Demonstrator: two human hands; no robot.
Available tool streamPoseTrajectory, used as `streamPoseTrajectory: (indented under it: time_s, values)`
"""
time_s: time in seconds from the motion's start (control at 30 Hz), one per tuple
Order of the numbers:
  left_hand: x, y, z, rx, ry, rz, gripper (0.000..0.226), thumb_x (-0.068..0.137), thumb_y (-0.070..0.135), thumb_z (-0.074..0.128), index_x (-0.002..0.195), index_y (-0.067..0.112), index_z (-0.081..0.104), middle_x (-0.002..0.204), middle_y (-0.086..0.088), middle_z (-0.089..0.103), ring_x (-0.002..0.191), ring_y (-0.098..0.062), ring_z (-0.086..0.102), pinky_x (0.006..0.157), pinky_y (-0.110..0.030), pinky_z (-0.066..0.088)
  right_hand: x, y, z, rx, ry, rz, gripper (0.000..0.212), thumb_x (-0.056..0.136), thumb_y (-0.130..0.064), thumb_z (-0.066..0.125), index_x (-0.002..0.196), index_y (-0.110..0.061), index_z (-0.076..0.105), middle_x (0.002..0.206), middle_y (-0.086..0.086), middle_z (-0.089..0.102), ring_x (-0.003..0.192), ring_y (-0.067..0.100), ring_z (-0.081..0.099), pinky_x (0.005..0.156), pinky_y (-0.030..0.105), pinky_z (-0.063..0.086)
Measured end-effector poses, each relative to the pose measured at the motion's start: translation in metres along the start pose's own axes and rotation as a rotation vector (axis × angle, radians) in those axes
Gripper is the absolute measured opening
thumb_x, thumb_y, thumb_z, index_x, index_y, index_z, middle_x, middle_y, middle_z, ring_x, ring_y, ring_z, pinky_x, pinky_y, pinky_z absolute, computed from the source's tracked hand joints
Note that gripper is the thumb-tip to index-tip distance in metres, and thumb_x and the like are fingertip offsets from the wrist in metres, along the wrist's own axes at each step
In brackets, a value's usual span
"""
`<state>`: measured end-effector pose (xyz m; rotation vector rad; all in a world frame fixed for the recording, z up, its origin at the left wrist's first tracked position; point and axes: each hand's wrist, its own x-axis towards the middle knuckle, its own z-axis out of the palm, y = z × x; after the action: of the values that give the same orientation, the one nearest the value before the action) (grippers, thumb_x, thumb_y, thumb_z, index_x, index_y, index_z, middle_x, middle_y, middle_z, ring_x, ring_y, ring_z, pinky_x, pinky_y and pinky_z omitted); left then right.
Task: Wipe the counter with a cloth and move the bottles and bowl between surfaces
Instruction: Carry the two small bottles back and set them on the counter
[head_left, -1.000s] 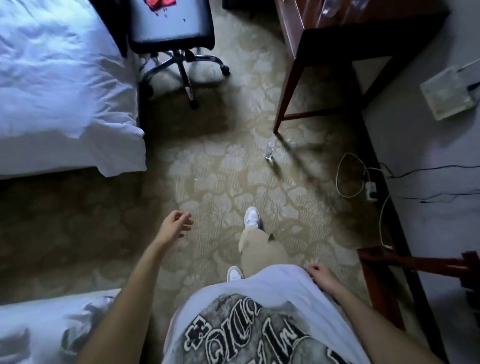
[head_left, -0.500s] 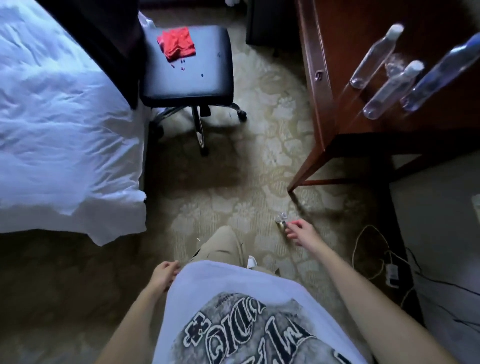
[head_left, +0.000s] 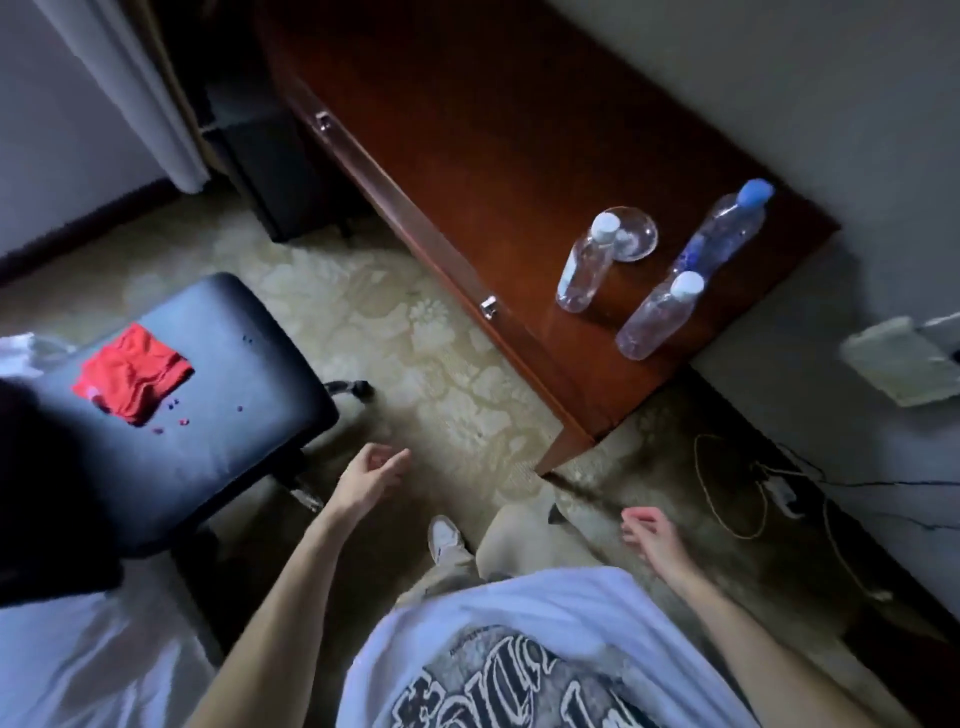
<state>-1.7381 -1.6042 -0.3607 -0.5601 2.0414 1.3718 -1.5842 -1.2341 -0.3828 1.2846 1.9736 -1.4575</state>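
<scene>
Three clear plastic bottles stand on the dark wooden desk (head_left: 467, 135) near its right end: one with a white cap (head_left: 584, 270), a second with a white cap (head_left: 655, 318) nearer the corner, and a taller one with a blue cap (head_left: 719, 231). A clear glass bowl (head_left: 635, 235) sits behind the first bottle. A red cloth (head_left: 132, 371) lies folded on the black chair seat (head_left: 208, 405) at the left. My left hand (head_left: 374, 475) hangs over the carpet with its fingers relaxed, holding nothing. My right hand (head_left: 649, 535) is low beside my leg, its fingers loosely curled and empty.
Patterned carpet (head_left: 415, 338) runs between the chair and the desk. The desk's leg (head_left: 563, 452) stands just ahead of my feet. Cables and a plug strip (head_left: 774, 488) lie on the floor by the wall at the right. White bedding (head_left: 78, 665) is at the lower left.
The view has swung up and toward the desk. My right hand, which reached down to a small bottle on the floor, has drawn back empty; that bottle is out of sight. My left hand has come forward.
</scene>
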Motion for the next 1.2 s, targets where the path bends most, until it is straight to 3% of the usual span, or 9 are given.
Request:
streamPoseTrajectory:
  time_s: [0.1,0.23,0.47,0.57,0.67,0.77,0.93,1.07,1.2]
  values:
    - [0.048,0.089,0.0,0.177,-0.147,0.192,0.054,0.073,0.048,0.083,0.112,0.018,0.061,0.102,-0.002,0.069,0.087,-0.011,0.066,0.072,-0.025,0.052,0.004,-0.045,0.009,0.21,0.178,-0.133,0.039,0.08,-0.026,0.076,0.112,-0.017,0.054,0.114,0.012,0.062,0.103,0.026,0.061,0.079,0.021,0.044]
    - [0.096,0.192,0.048,0.353,-0.23,0.509,0.072,0.066,0.039,0.09,0.123,0.019,0.051,0.122,0.0,0.053,0.099,-0.007,0.058,0.083,-0.031,0.055,0.022,-0.115,0.004,0.416,0.336,-0.288,0.072,0.069,-0.022,0.086,0.128,-0.016,0.044,0.128,-0.001,0.051,0.113,0.014,0.052,0.097,0.031,0.041]
    - [0.134,0.298,0.127,0.494,-0.395,0.889,0.116,0.051,0.032,0.097,0.147,0.015,0.034,0.141,0.0,0.044,0.126,-0.012,0.047,0.101,-0.025,0.045,0.065,-0.19,-0.013,0.505,0.328,-0.462,0.106,0.046,-0.022,0.095,0.134,-0.02,0.036,0.14,-0.007,0.041,0.133,0.012,0.041,0.109,0.036,0.031]
    - [0.141,0.315,0.154,0.551,-0.445,0.876,0.106,0.052,0.03,0.097,0.141,0.016,0.04,0.13,0.009,0.048,0.113,-0.005,0.051,0.088,-0.011,0.042,0.079,-0.208,-0.017,0.472,0.372,-0.493,0.106,0.046,-0.022,0.096,0.135,-0.024,0.038,0.142,-0.003,0.042,0.133,0.011,0.041,0.111,0.032,0.033]
    - [0.144,0.314,0.172,0.563,-0.509,0.814,0.073,0.056,0.032,0.088,0.119,0.016,0.054,0.11,0.003,0.064,0.085,-0.002,0.058,0.071,-0.018,0.044,0.09,-0.22,-0.015,0.534,0.395,-0.478,0.095,0.038,-0.041,0.096,0.122,-0.024,0.053,0.123,0.004,0.062,0.113,0.011,0.059,0.1,0.031,0.046]
    - [0.148,0.314,0.181,0.567,-0.567,0.818,0.071,0.058,0.042,0.084,0.119,0.017,0.055,0.108,0.003,0.065,0.084,-0.004,0.059,0.066,-0.011,0.042,0.091,-0.226,-0.014,0.58,0.395,-0.426,0.078,0.046,-0.025,0.097,0.112,-0.015,0.057,0.101,0.001,0.069,0.092,0.009,0.065,0.087,0.026,0.052]
    - [0.154,0.329,0.19,0.614,-0.708,0.861,0.078,0.057,0.05,0.085,0.125,0.031,0.052,0.111,0.009,0.069,0.097,-0.006,0.068,0.079,-0.025,0.055,0.071,-0.21,-0.014,0.715,0.501,-0.346,0.067,0.057,-0.004,0.091,0.115,-0.005,0.058,0.098,0.0,0.068,0.087,0.003,0.066,0.08,0.015,0.05]
    - [0.138,0.327,0.212,0.634,-0.852,0.853,0.076,0.06,0.052,0.085,0.123,0.028,0.052,0.111,0.006,0.071,0.099,-0.016,0.071,0.087,-0.044,0.06,0.038,-0.176,-0.013,0.808,0.654,-0.237,0.068,0.052,-0.018,0.095,0.11,-0.014,0.061,0.095,0.0,0.071,0.09,0.016,0.069,0.089,0.033,0.054]
    - [0.108,0.304,0.246,0.595,-1.094,0.747,0.075,0.067,0.05,0.08,0.127,0.019,0.047,0.115,-0.003,0.067,0.102,-0.024,0.068,0.091,-0.055,0.057,-0.008,-0.125,-0.007,0.923,0.851,-0.088,0.061,0.059,-0.015,0.092,0.11,-0.005,0.058,0.1,0.013,0.071,0.092,0.026,0.07,0.09,0.042,0.056]
